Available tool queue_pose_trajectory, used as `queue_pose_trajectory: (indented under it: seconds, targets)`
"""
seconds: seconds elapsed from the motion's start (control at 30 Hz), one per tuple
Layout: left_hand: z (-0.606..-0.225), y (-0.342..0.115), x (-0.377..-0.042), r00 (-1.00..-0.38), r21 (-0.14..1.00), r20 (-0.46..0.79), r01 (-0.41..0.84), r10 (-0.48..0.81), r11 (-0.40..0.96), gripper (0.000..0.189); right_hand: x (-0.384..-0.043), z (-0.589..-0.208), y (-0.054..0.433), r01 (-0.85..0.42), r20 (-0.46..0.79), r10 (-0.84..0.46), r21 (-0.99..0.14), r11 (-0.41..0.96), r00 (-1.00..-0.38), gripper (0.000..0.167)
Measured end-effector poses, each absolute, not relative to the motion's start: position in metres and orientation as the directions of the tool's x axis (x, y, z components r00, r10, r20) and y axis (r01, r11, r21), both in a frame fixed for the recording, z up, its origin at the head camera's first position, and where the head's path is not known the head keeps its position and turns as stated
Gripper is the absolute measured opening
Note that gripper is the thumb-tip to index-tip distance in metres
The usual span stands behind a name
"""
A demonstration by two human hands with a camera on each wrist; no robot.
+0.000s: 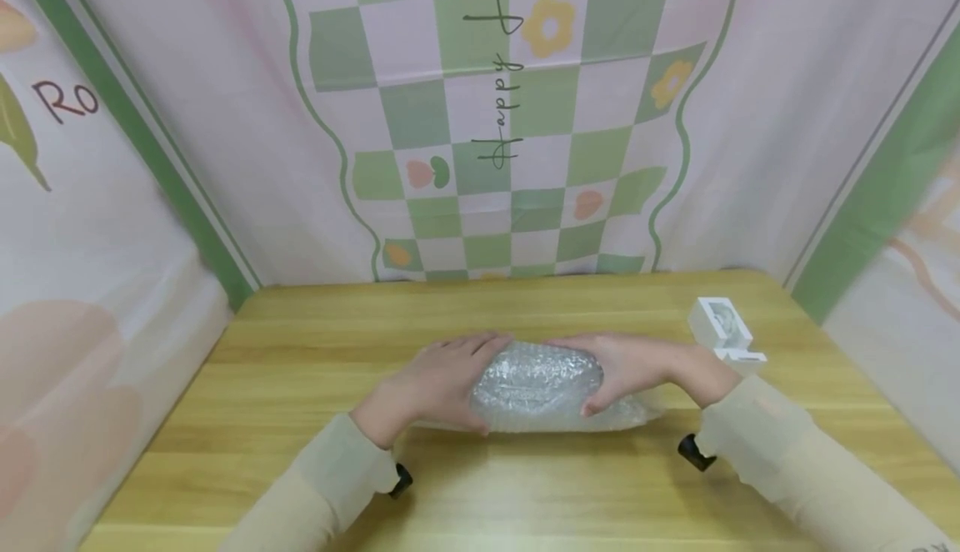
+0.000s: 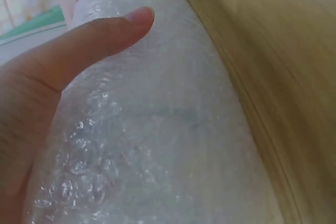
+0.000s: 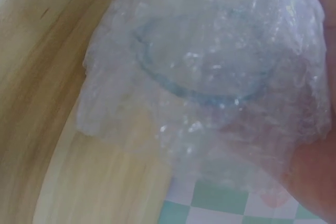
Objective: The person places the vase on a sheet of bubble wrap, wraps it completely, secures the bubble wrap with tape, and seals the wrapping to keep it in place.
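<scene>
A bundle wrapped in clear bubble wrap lies lengthwise across the table, between both hands. My left hand grips its left end, fingers over the top and thumb along the near side. At the other end, my right hand holds the wrap, its thumb on the near face and its fingers over the far side. Through the layers at the right end, a round bluish-green rim shows; the rest of the wrapped object is hidden.
To the right of the bundle, near the right forearm, stands a small white box-like holder with a round clear thing inside. Behind the wooden table hangs a green-checked curtain. Black wrist cameras sit below both sleeves.
</scene>
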State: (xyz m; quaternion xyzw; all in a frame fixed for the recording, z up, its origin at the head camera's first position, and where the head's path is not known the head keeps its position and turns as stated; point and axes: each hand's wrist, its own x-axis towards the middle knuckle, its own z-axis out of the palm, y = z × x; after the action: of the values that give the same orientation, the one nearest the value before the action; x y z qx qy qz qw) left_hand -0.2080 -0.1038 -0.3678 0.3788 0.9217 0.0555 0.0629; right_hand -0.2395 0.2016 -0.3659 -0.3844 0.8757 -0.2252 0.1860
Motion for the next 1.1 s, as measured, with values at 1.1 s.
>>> queue_pose_trajectory:
  seconds: [1.1]
  targets:
    - [-0.373,-0.106,-0.222,-0.675,0.251,-0.045,0.706,0.737,0.662,0.12,-0.192,-0.38,0.192,-0.753,0.218,-0.726,-0.079,0.653,-0.652,0.113]
